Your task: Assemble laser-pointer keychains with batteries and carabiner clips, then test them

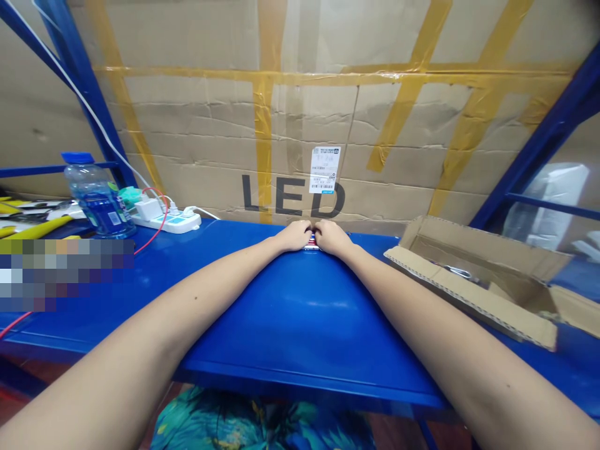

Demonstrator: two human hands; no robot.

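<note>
Both my arms reach forward over the blue table (300, 319) to its far edge. My left hand (295, 235) has its fingers curled and closed, gripping the left side of a small flat item with red, white and dark stripes (312, 243). On that item's right side, my right hand (332, 235) is likewise closed. The fingers cover most of it, so its kind does not show. Thumbs and fingertips of the two hands nearly meet above it.
An open cardboard box (473, 306) with a metal tool in it stands on the right. To the left are a blue-capped bottle (100, 200), a white power strip (175, 222) with plugs, and a red cable (157, 231). A large taped carton (210, 137) rises behind the table.
</note>
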